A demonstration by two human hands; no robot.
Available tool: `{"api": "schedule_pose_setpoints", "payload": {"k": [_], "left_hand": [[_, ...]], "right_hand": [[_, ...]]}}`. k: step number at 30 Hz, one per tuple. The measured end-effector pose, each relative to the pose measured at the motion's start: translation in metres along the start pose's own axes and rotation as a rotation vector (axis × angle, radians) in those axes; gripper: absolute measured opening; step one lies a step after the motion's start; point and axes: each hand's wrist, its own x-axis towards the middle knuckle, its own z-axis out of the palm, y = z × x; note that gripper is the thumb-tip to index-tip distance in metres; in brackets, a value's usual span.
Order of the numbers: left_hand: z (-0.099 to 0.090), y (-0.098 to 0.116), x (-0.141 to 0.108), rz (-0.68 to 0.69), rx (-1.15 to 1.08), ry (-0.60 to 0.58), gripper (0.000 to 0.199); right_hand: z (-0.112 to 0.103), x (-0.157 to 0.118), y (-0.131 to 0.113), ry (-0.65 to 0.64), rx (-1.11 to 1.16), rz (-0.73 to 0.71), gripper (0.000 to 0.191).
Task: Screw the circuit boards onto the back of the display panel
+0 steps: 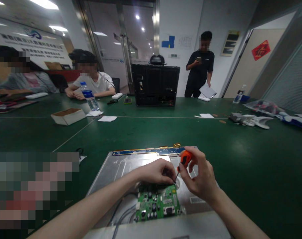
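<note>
At the left, an open white box point(68, 117) is resting on the green surface point(240, 159), and just beyond it to the right a water bottle point(89, 96) is standing. Nearer the wearer, a metal panel point(103, 172) is lying flat, its far edge running left to right. Grey cables point(123, 215) are curving over its left half toward the near side. Along the far edge a narrow blue strip point(141, 152) is stretching, its long axis running sideways. The left hand point(157, 171) is reaching in from the left with its fingers curled, hovering over or touching the far edge of a green circuit board point(157, 202); whether it is gripping anything cannot be told. The board is lying face up on the panel, its far and near edges running roughly sideways. To the right, an orange and black screwdriver point(185, 158) is slanting, its long axis running from the handle at upper right down to the lower left, and its tip is pointing down at the board's far right corner, near the left fingertips. The right hand point(200, 172) is gripping the handle between thumb and fingers, above the panel's right half.
</note>
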Motion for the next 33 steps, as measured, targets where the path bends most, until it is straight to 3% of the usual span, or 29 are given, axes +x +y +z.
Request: {"api": "schedule_pose_setpoints", "payload": {"k": [12, 25, 33], "left_hand": [[-0.0002, 0.0031, 0.0005, -0.016, 0.009, 0.01, 0.005], [0.0, 0.0068, -0.0007, -0.02, 0.016, 0.024, 0.009], [0.0003, 0.0044, 0.0005, -0.004, 0.014, 0.015, 0.007]], "right_hand": [[0.0001, 0.0058, -0.0024, -0.025, -0.016, -0.055, 0.062], [-0.0011, 0.0037, 0.0019, 0.031, 0.052, -0.02, 0.043], [-0.002, 0.0069, -0.0043, 0.015, 0.048, -0.046, 0.049]]}}
